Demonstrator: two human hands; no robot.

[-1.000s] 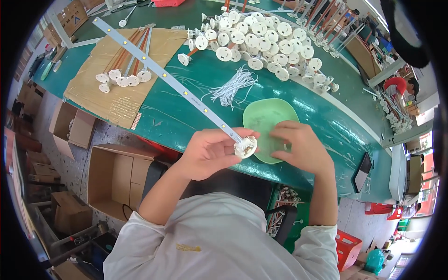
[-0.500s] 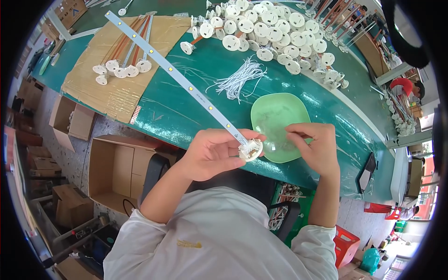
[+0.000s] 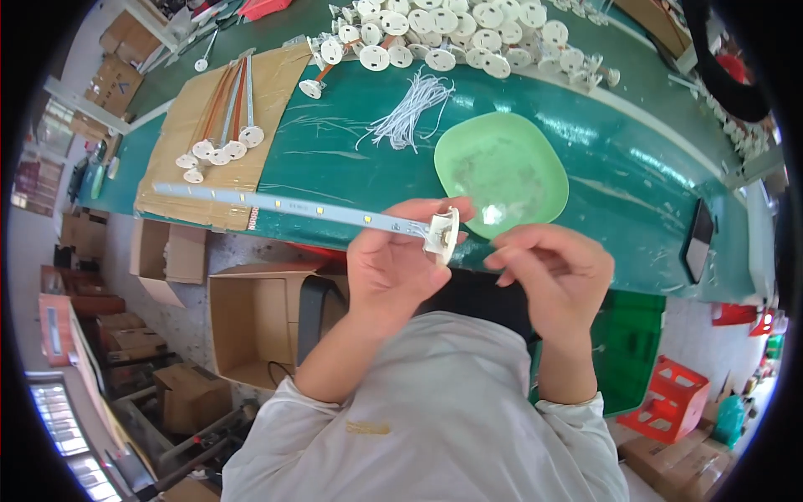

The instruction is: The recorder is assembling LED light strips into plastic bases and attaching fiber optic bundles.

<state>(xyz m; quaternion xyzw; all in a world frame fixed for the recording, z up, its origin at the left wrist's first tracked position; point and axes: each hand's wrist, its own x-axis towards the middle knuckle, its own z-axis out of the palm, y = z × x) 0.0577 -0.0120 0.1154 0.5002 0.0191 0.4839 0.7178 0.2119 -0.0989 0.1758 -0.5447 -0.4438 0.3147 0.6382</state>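
My left hand is closed around the white round end cap of an LED light strip. The strip reaches left from the cap, nearly level, with small yellow LEDs along its pale face. The cap is turned edge-on, its hollow side toward the strip. To the right, my right hand hovers apart from the cap, thumb and forefinger pinched together. Whatever sits between those fingertips, if anything, is too small to make out. A shallow green dish lies just beyond both hands, small items blurred inside it.
White wires lie bundled behind the dish. Many white-capped lamps are heaped at the back, and several capped strips rest on cardboard at left. A phone-like dark device lies right. Open cartons stand below the table edge.
The strip has swung from a steep diagonal to nearly level, and the cap has turned edge-on. My right hand has drawn back from over the dish. The whole view has shifted.
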